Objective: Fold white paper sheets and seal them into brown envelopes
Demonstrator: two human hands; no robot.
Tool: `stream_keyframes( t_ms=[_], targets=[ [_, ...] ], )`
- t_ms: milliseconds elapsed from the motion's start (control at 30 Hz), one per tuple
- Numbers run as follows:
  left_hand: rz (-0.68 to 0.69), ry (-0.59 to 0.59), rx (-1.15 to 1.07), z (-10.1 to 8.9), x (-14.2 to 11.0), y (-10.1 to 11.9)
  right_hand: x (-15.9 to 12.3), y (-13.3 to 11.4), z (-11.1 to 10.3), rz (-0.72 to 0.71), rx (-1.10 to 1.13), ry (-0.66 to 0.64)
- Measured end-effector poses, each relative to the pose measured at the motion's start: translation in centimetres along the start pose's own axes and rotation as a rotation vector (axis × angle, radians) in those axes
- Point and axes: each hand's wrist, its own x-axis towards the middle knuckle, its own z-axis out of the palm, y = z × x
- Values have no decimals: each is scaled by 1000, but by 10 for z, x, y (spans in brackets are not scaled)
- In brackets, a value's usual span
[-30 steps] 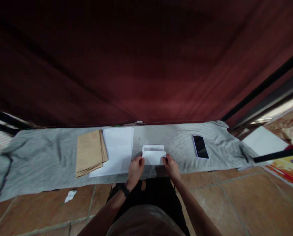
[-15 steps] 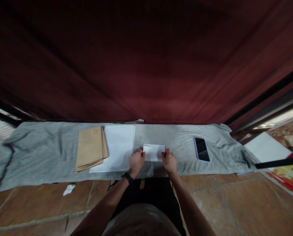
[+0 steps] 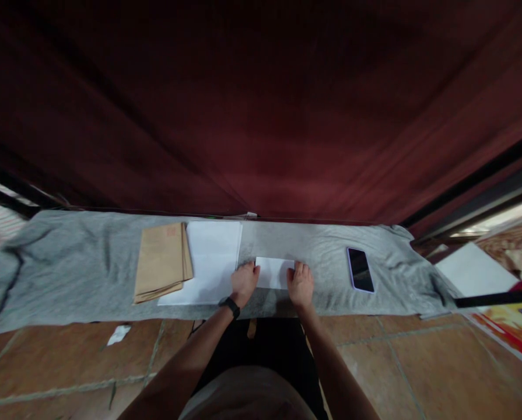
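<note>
A small white envelope (image 3: 275, 272) lies flat on the grey cloth (image 3: 68, 274) in front of me. My left hand (image 3: 244, 282) rests with its fingers on the envelope's left edge. At the right edge, my right hand (image 3: 301, 286) presses down with its fingers stretched flat. Both hands lie on the envelope rather than gripping it. A black band sits on my left wrist.
Left of the envelope lie a stack of white sheets (image 3: 209, 259) and a pile of brown envelopes (image 3: 161, 261). A dark phone (image 3: 359, 269) lies to the right. A dark red curtain (image 3: 261, 116) hangs behind. A paper scrap (image 3: 118, 334) lies on the tiled floor.
The envelope's open flap has been folded down, so it now lies closed and flat. Both hands moved up along its sides and pressed onto it.
</note>
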Motion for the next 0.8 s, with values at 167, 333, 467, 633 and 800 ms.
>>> stream_keyframes(
  t_ms=[167, 333, 467, 633, 800],
  targets=[
    [17, 6, -1, 3, -1, -1, -11, -5, 4, -193, 61, 55],
    [24, 13, 0, 2, -1, -1, -26, -9, 16, -375, 77, 37],
    [21, 31, 0, -3, -3, 0, -31, -8, 22, -348, 10, -10],
    [171, 178, -30, 3, -19, 6, -32, -10, 20, -311, -12, -57],
    [561, 274, -43, 34, -35, 16, -31, -11, 13, -295, -2, -143]
  ],
)
